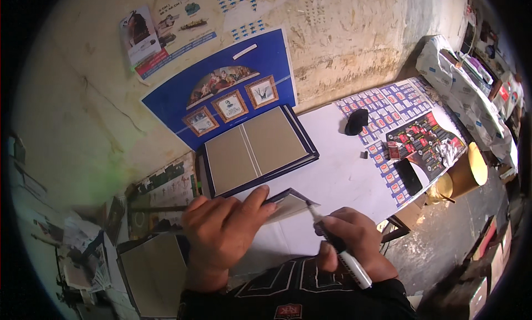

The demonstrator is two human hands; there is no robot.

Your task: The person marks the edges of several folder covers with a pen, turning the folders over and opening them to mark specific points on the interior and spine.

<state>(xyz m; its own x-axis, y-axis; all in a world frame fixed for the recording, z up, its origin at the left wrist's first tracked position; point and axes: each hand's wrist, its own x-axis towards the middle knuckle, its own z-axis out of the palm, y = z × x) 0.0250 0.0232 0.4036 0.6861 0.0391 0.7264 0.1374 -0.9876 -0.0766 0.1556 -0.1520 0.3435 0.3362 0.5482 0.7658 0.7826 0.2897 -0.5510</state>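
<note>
My left hand (227, 231) is closed round the edge of a cover board (287, 204) with a dark blue border and a pale inner face, tilted up off the table. Much of that board is hidden behind the fingers. In my right hand (354, 239) is a marker (356, 271) with a white barrel and a dark section, its tip at the board's right corner. Beyond both hands lies a stack of similar covers (224, 162), grey-beige inside with dark blue edges. Another such cover (155, 270) rests at the lower left.
A white-topped table (327, 178) stands against a stained wall with a blue poster (177, 106). To the right are a crumpled black item (356, 122), a small red box (393, 150) and a dark phone (408, 177). White sacks (443, 70) and a yellow cylinder (477, 163) are farther right.
</note>
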